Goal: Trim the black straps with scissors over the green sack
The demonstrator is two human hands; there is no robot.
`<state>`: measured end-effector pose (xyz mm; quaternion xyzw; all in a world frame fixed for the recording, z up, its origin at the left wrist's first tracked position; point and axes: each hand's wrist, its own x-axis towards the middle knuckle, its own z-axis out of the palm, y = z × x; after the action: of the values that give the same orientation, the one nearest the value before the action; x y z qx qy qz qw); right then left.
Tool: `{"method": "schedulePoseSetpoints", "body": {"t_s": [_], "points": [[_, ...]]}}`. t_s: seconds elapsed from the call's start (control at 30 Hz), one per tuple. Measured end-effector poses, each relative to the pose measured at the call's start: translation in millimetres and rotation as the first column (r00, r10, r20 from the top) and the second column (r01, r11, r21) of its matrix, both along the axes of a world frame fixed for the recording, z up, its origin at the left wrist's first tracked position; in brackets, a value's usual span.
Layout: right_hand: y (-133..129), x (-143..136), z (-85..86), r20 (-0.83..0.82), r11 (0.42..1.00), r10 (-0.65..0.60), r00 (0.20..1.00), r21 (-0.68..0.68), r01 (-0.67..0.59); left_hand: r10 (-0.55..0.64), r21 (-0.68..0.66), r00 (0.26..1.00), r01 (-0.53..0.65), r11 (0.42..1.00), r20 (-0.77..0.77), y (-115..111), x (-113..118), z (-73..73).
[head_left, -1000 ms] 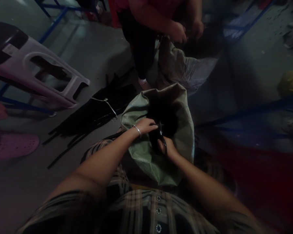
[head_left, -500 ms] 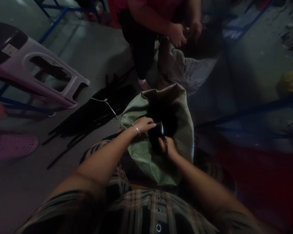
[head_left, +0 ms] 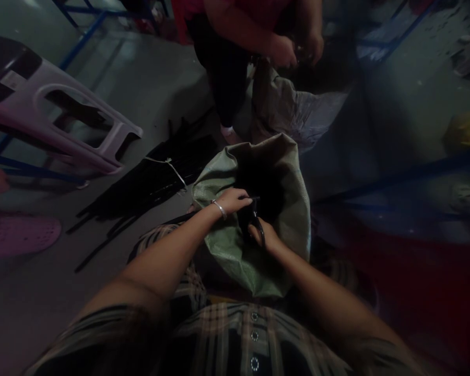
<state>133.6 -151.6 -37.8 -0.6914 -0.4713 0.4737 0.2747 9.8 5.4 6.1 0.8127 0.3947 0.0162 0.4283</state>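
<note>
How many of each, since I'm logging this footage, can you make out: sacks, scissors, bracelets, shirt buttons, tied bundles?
Sacks: 2, the green sack and the grey sack
Scissors: 1, in the right hand
Bracelet: 1
Shirt buttons: 3
Tied bundle of black strips: 1
Total: 8

Blackness inside the green sack (head_left: pixel 298 209) hid whatever lay there, swallowing most of the blades of the scissors (head_left: pixel 262 232) in the right hand (head_left: pixel 269 236) and the far end of the thin dark strip (head_left: pixel 255 198) at the left hand (head_left: pixel 233 201). The top edge cut off the co-worker (head_left: pixel 250 31), whose handful was too dim to tell; the left edge cropped the stool (head_left: pixel 29 104) and pink basket (head_left: pixel 37 235), and a yellow bundle (head_left: pixel 469 130) blurred at the right.
</note>
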Motion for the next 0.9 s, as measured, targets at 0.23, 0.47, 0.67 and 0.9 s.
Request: {"method": "schedulePoseSetpoints", "body": {"t_s": [0.23,0.47,0.67,0.9], "points": [[-1.0,0.9,2.0,-0.019,1.0,-0.008,1.0,0.013,0.008,-0.06,-0.017,0.998,0.06,0.998,-0.004,-5.9,2.5,0.0],[-3.8,-0.1,1.2,0.017,0.995,-0.042,0.999,0.094,0.041,-0.058,-0.025,0.998,0.058,0.998,0.01,-4.4,1.7,4.6],[-2.0,-0.5,3.9,-0.037,0.99,-0.118,0.992,0.07,0.12,-0.037,0.044,0.999,0.038,0.998,-0.022,1.4,-4.2,10.6],[0.0,-0.2,10.7,-0.03,0.985,-0.158,0.987,0.06,0.16,0.004,0.031,1.0,-0.003,1.0,-0.029,3.8,-5.2,9.5]]}}
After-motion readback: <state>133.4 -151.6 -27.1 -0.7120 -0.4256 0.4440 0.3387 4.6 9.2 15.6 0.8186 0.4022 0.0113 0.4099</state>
